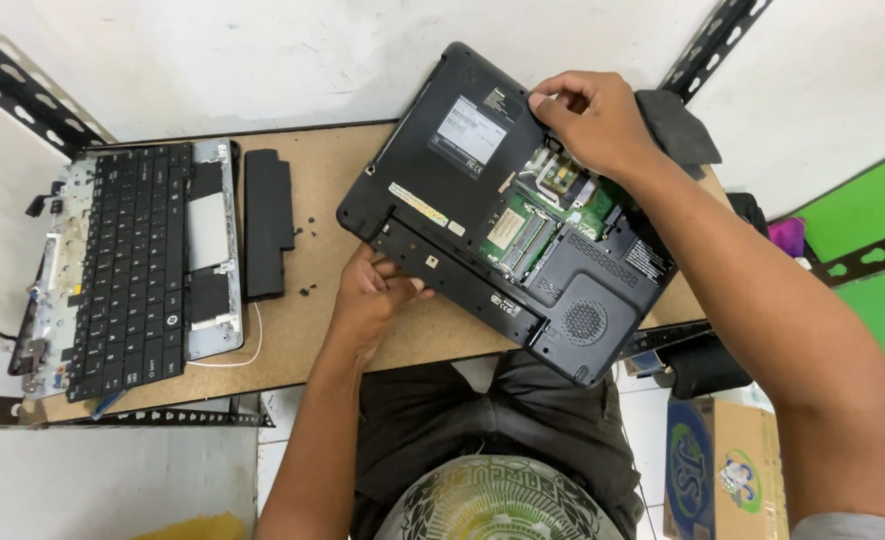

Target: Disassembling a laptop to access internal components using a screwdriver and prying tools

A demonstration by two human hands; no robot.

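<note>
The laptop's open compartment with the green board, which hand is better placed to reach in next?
Probably the right hand: it sits right at the open compartment of the laptop. The left hand is steadying the near edge.

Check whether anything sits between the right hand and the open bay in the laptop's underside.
Nothing visible does. The right hand already rests on the upturned black laptop, fingers at the edge of the open bay where green boards show. The left hand grips the laptop's near edge, away from the bay.
</note>
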